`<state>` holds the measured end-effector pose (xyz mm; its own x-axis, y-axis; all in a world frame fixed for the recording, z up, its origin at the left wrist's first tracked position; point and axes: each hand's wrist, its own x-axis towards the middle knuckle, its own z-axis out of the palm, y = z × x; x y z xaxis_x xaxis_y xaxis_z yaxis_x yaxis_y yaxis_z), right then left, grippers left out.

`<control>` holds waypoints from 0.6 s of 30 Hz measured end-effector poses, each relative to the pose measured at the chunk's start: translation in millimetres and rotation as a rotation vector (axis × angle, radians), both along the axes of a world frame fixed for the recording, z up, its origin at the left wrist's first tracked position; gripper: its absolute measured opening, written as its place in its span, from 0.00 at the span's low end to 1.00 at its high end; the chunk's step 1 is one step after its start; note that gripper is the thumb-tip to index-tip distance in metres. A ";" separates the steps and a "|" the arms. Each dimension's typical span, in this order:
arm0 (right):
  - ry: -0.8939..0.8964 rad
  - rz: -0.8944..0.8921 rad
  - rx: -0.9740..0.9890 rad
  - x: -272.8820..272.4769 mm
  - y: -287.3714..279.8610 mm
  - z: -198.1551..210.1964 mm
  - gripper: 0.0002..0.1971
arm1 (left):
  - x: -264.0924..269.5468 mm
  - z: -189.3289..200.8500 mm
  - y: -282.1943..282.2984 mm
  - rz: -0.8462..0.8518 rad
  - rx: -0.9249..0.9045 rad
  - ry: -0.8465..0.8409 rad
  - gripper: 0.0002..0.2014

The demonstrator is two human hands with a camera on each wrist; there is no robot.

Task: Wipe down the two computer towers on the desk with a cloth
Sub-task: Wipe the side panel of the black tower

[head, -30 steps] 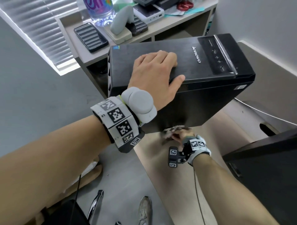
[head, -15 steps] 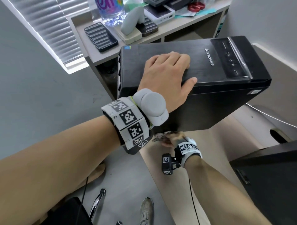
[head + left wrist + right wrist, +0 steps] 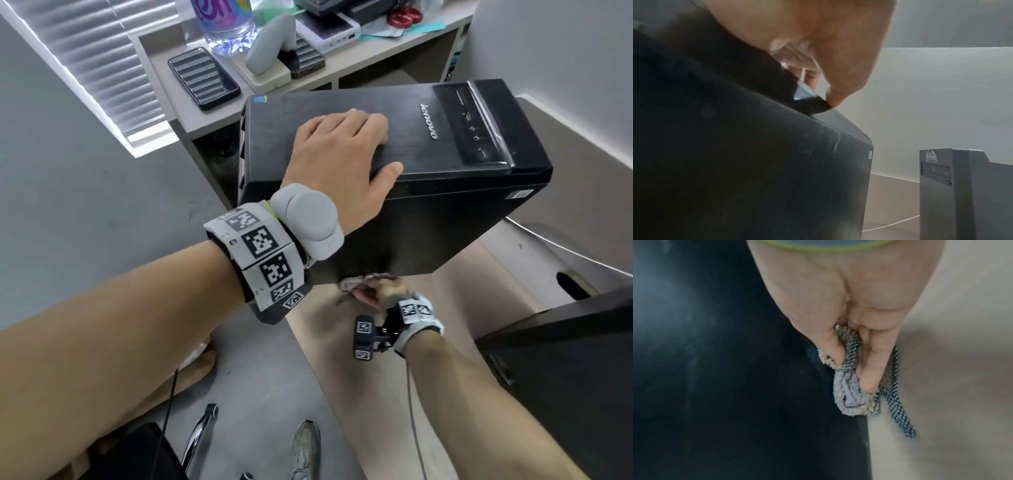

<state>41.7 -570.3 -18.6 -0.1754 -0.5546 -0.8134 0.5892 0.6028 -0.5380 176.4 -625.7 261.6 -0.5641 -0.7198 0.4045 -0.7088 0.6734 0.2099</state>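
Note:
A black Lenovo computer tower (image 3: 445, 212) stands on the beige desk (image 3: 359, 394). My left hand (image 3: 339, 154) lies on its top, thumb at the near edge; in the left wrist view the left hand (image 3: 828, 56) has its thumb tip touching that edge of the tower (image 3: 756, 162). My right hand (image 3: 373, 291) grips a bunched grey checked cloth (image 3: 352, 282) low against the tower's near side. In the right wrist view my right hand (image 3: 855, 369) presses the cloth (image 3: 851, 399) onto the dusty panel (image 3: 735, 369). A second dark tower (image 3: 565, 370) stands at the right, also seen as the second tower (image 3: 962, 194).
Behind the tower a low shelf (image 3: 342, 68) carries a bottle (image 3: 226, 24), a black ribbed case (image 3: 202, 78) and small devices. A white cable (image 3: 890, 225) runs on the desk between the towers. A shoe (image 3: 305, 448) and a chair are on the floor below.
My right hand with the cloth has slid a little left along the bottom of the tower's side. My left hand stays on top; the head view has shifted.

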 end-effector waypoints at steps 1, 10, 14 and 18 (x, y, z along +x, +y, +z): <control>-0.025 0.018 0.002 15.4 -3.1 5.4 0.13 | 0.3 0.5 -0.6 -0.002 0.000 -0.007 0.16; 0.119 -0.035 -0.143 -6.1 15.2 94.7 0.06 | 0.6 3.9 0.1 -0.005 0.029 -0.014 0.18; 0.170 0.001 -0.266 -19.1 24.6 123.5 0.07 | 0.9 4.3 0.9 -0.002 0.031 -0.009 0.18; 0.120 0.105 -0.169 -2.0 12.1 90.7 0.07 | -0.8 1.8 -0.3 0.011 0.020 -0.016 0.18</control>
<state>39.7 -558.2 72.1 -0.1992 -0.7018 -0.6840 0.4533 0.5528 -0.6992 175.6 -626.0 263.4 -0.5623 -0.7341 0.3806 -0.7197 0.6612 0.2120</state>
